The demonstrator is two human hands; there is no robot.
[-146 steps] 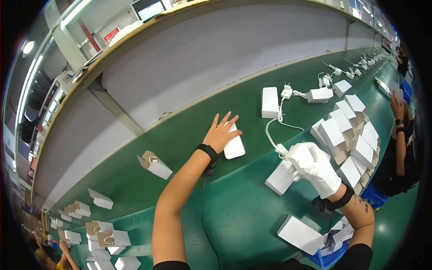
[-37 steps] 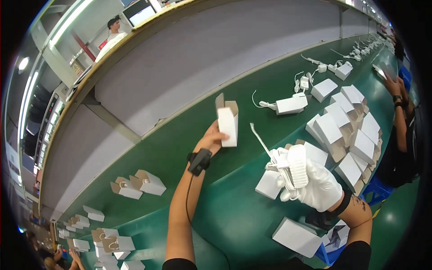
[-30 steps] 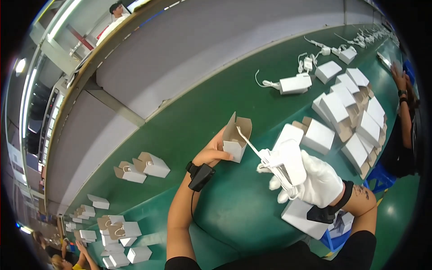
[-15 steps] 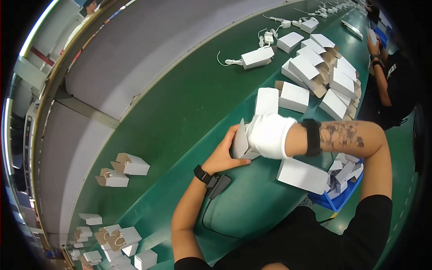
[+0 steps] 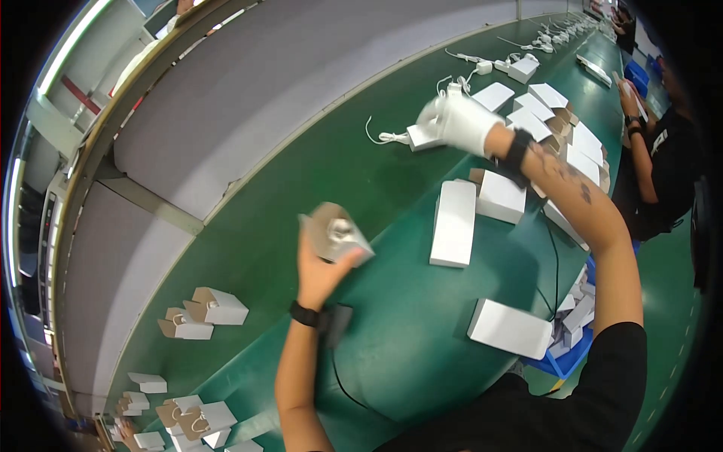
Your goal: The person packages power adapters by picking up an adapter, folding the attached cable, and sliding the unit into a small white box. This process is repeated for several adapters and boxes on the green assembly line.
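Note:
My left hand [image 5: 320, 275] grips an open white carton [image 5: 352, 247], brown inside, lifted over the green surface; a white coiled piece [image 5: 340, 230] shows in its mouth. My right hand [image 5: 463, 122], in a white glove, is stretched to the far side over a white box [image 5: 424, 137] with a bundled white cable [image 5: 388, 138] at its end. Motion blurs its fingers, so whether they hold the box cannot be told. Below that hand lie a long closed white box [image 5: 453, 226] and a carton [image 5: 501, 197] with a brown flap.
Several cartons pile up at right [image 5: 584, 147]; another white box [image 5: 510, 328] lies near me. A blue bin [image 5: 559, 367] holds small white pieces. Two open cartons [image 5: 215, 307] and a cluster [image 5: 197, 418] lie left. Cabled adapters line the far belt. A co-worker [image 5: 666, 162] is at right.
My left hand has carried the carton leftward and turned its open mouth into view. My right hand has left that carton and moved up to the cabled white box.

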